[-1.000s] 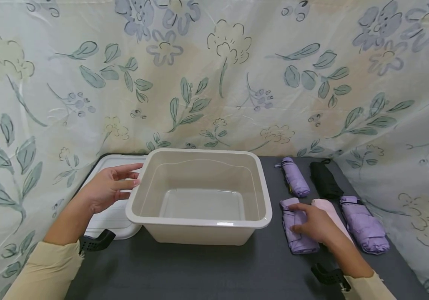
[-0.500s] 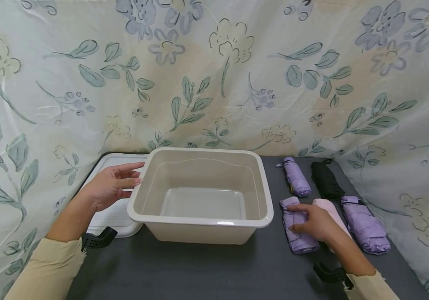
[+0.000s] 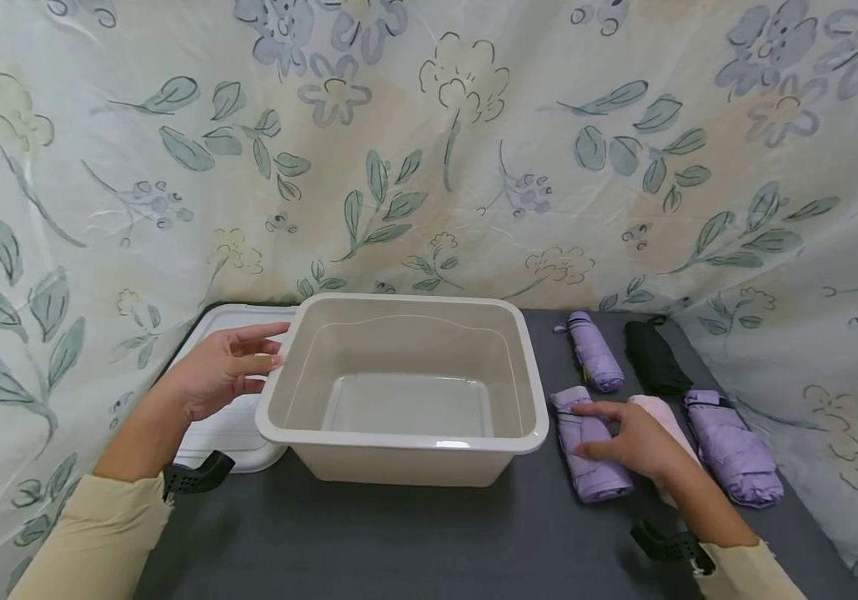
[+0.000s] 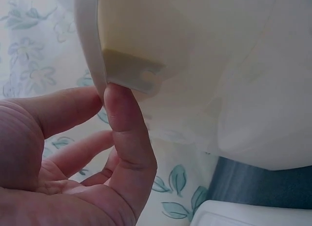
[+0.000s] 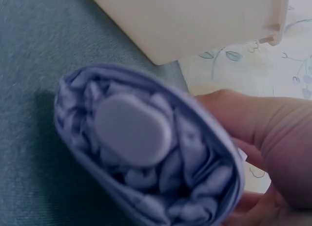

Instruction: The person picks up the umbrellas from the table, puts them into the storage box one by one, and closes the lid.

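A beige plastic storage bin stands mid-table, its inside bare. My left hand pinches its left rim; in the left wrist view, thumb and finger meet at the rim. At the bin's right, my right hand grips a lilac folding umbrella, fingers on its far side and thumb on the near side. The right wrist view shows the umbrella's gathered cloth end-on around an oval handle cap. A pink roll is partly hidden behind the right hand.
Behind the right hand lie a slim lilac umbrella and a black one. A thicker lilac umbrella lies at the far right. A white lid is partly under the bin's left side. Floral cloth hangs behind the dark table.
The lilac umbrella in my right hand has shifted slightly left and away from me, tilting a little. The left hand and the bin stay put.
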`<act>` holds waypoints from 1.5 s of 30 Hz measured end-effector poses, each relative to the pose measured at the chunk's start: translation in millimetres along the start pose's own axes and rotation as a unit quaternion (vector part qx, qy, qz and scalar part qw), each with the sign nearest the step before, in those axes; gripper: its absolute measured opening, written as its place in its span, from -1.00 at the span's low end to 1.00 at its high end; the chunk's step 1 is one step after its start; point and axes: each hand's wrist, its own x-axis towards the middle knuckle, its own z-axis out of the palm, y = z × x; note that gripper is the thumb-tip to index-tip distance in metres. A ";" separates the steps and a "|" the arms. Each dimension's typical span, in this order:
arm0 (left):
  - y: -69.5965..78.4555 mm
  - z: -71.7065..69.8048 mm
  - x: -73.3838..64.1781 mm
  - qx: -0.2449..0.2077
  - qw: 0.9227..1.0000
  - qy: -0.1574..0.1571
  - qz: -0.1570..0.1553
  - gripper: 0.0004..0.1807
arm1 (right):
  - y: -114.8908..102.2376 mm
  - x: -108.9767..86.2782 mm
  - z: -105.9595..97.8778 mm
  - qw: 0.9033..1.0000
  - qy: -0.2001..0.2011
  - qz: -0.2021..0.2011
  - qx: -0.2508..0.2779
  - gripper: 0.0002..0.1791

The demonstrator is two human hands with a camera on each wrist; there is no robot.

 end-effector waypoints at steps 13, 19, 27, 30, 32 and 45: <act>-2.3 0.0 -1.1 0.011 1.000 0.007 0.010 -0.22 | -19.5 0.0 -15.4 0.994 0.002 0.030 0.109 -0.18; -1.1 -0.2 -2.0 0.011 1.000 0.005 0.013 -0.21 | -25.8 0.4 -20.5 0.985 0.011 0.031 0.167 -0.24; -0.1 -0.1 -2.0 -0.012 1.000 -0.005 0.013 -0.19 | -39.0 2.7 -29.2 0.970 0.010 0.058 0.234 -0.21; 0.1 0.1 -2.1 -0.013 1.000 -0.004 0.012 -0.20 | -45.2 1.7 -33.8 0.963 0.006 0.054 0.266 -0.23; -0.5 0.5 -2.7 -0.010 1.000 -0.004 0.013 -0.21 | -49.4 0.4 -36.5 0.959 0.007 0.044 0.278 -0.25; -6.2 1.3 -4.5 0.009 1.000 0.005 0.016 -0.22 | -92.7 1.9 -51.8 0.944 -0.025 0.005 0.330 -0.25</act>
